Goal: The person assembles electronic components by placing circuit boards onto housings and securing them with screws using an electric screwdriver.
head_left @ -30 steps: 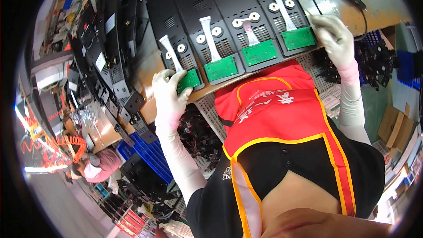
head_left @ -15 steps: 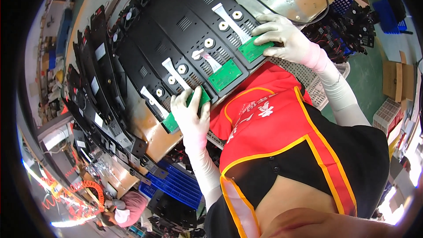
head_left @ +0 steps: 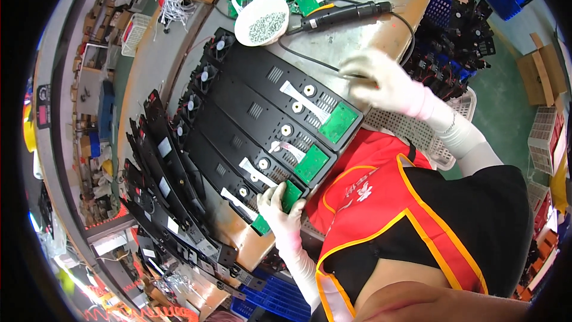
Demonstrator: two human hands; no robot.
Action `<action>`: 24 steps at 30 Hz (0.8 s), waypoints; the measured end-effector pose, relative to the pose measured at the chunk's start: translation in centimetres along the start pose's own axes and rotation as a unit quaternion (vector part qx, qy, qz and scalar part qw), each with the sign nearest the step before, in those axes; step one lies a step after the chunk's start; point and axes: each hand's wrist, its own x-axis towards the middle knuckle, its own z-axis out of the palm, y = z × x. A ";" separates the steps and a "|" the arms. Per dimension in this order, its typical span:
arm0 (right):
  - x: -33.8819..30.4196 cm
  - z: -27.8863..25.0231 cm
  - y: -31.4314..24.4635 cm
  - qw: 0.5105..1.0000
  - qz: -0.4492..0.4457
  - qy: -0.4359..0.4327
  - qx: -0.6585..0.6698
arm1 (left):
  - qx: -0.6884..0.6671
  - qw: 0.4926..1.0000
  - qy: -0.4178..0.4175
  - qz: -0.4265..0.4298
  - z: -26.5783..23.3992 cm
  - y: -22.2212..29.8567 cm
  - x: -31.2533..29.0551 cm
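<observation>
The table carries four long black chassis panels side by side, each with a green circuit board at its near end, so four boards. The left hand, gloved, presses flat with loose fingers on the third board; the right hand rests apart on the bare table, fingers curled, whether grasping anything I cannot tell. One white bowl of screws and one electric screwdriver lie beyond. Uneven pressure could shift a board, or a sweeping sleeve snag the flat cables.
</observation>
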 end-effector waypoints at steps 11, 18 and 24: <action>6.5 -0.7 9.6 0.923 0.032 0.123 -0.363 | -0.048 0.990 0.125 0.035 -3.6 3.6 5.0; 7.3 -1.6 10.4 0.936 0.068 0.072 -0.337 | -0.062 0.969 0.119 0.206 -3.1 9.9 21.4; 8.1 -0.8 9.7 0.945 0.050 0.072 -0.314 | -0.004 0.982 -0.086 0.167 3.9 6.0 38.9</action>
